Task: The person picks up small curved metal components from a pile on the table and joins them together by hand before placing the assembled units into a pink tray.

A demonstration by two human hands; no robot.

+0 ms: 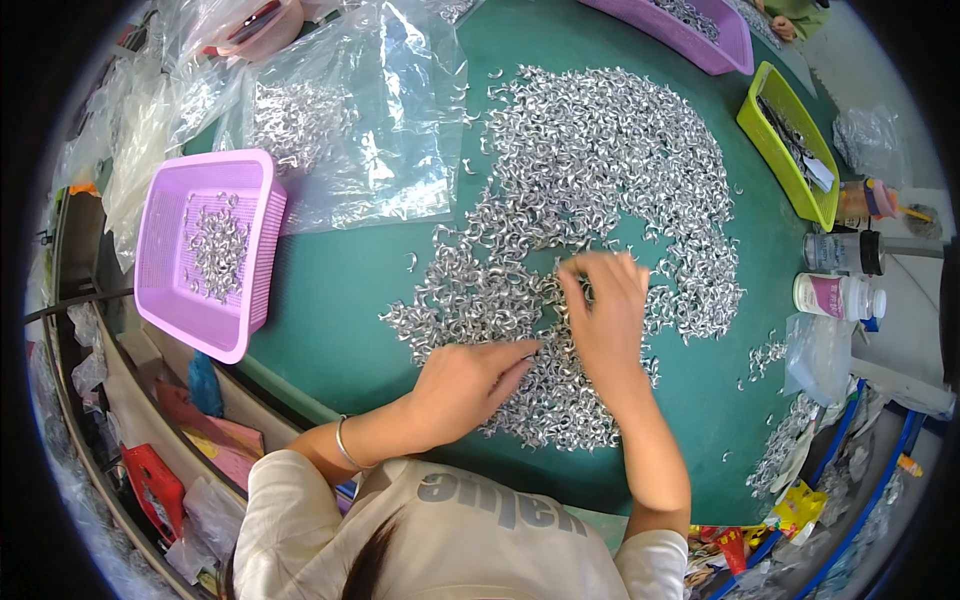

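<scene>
Left hand (468,385) lies flat, fingers together, on the heap of shiny curled metal pieces (590,200); right hand (605,305) curls, pinching some, on green matting (330,300).

Small-parts sorting bench in a workshop or light factory. Evidence: green work table (330,290) covered mid-frame with a big heap of small curved metal parts (600,170). Pink plastic baskets (205,250) at left and top right hold more of them; a yellow-green tray (790,150) sits at right. Clear plastic bags (350,110) at upper left, bottles (840,297) at the right edge, clutter under the bench at lower left.
</scene>
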